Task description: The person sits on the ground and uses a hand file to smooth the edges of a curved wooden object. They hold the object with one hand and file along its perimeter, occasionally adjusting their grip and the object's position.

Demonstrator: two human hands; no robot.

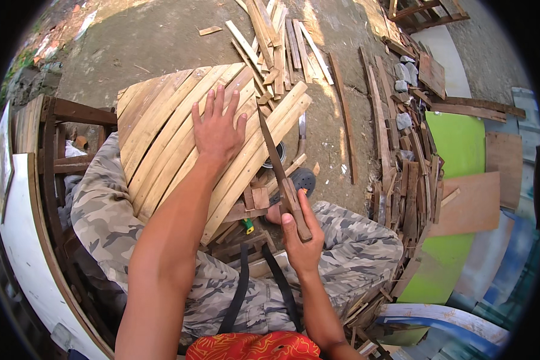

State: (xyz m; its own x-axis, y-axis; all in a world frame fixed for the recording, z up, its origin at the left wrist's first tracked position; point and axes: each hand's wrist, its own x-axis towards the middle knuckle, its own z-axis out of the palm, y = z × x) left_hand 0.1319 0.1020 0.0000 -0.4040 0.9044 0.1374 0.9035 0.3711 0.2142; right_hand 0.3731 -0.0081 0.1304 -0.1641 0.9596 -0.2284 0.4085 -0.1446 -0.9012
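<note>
A panel of pale wooden slats (162, 129) laid side by side rests over my lap, its far edge cut on a curve. My left hand (218, 129) lies flat on the slats with its fingers spread. In my right hand (303, 234) is a narrow handsaw (271, 147), gripped by its wooden handle. Its thin dark blade points away from me along the panel's right side, and its tip is by the ends of the rightmost slats. Whether the teeth touch the wood I cannot tell. Below the panel, short wood blocks (259, 198) are partly hidden.
Loose wood strips (267, 36) lie in a heap ahead on the ground. A tool with a metal blade (302, 129) lies right of the panel. Scrap wood (411, 198) is piled along the right, beside green boards (459, 141). A dark wooden frame (57, 162) stands at left.
</note>
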